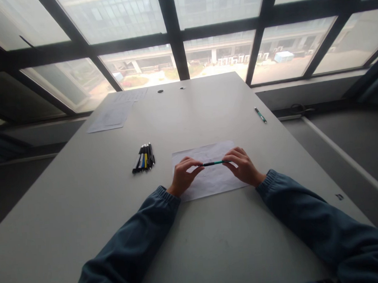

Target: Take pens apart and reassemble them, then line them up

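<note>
Between my two hands a slim black and green pen (214,163) lies level above a sheet of white paper (211,186). My left hand (185,173) pinches its dark end between thumb and fingers. At the other end, my right hand (242,165) pinches the green part the same way. The fingers cover both tips of the pen. Under both hands, the paper rests slightly askew on the white table (188,124), and faint marks show on it.
Left of the paper lies a row of several pens (144,158), mostly black, with blue and yellow among them. A green pen (260,115) is near the right edge. More papers (111,115) lie at the far left, and a round hole (160,91) is at the back.
</note>
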Tool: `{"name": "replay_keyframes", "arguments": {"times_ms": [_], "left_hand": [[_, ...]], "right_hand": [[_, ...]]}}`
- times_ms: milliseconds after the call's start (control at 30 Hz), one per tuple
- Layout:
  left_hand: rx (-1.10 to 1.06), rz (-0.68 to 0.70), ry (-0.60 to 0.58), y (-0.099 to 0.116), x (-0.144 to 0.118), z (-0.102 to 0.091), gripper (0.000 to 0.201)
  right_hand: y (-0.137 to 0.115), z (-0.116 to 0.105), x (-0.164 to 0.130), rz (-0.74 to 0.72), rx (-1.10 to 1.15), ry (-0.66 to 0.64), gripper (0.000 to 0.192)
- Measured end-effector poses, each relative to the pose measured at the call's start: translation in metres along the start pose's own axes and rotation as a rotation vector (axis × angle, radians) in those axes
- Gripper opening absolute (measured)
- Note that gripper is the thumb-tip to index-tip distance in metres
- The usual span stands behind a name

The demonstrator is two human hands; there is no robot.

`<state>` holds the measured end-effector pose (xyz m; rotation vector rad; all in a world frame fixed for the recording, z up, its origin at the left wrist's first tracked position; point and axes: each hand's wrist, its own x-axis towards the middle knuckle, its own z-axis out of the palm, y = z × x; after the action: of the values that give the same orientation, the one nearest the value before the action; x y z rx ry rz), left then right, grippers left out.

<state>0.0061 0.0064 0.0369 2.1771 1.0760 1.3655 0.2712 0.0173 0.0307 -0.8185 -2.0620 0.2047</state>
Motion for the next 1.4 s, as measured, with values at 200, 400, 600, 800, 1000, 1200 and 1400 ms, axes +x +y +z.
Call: {"name": "replay_keyframes", "arguments": {"times_ms": [200,400,600,800,1000,1200,1400], "left_hand": [[0.005,-0.017,0.011,-0.001,-0.001,0.0,0.011],[0.029,-0.012,0.043,0.0,-0.001,-0.001,0.012],[0.097,0.001,0.094,-0.002,-0.002,-0.002,0.013],[0.111,-0.002,0.072,-0.003,-0.002,-0.001,0.015],[0.111,0.019,0.052,-0.002,-0.001,-0.001,0.016],[0.1,0.045,0.043,0.001,0.001,-0.001,0.013],[0.073,0.036,0.023,0.003,0.002,-0.001,0.013]], "right_hand": [[-0.001,0.003,0.002,-0.009,-0.009,-0.007,0.003],[0.0,0.009,0.006,0.007,0.033,-0.067,0.007],[-0.001,0.014,0.013,0.037,0.086,-0.089,0.008],[0.001,0.018,0.009,0.048,0.03,-0.08,0.007],[0.004,0.018,0.007,0.016,-0.04,-0.118,0.008],[0.003,0.018,0.008,-0.016,-0.032,-0.137,0.012],[0.001,0.017,0.008,0.018,0.031,-0.09,0.015]]}}
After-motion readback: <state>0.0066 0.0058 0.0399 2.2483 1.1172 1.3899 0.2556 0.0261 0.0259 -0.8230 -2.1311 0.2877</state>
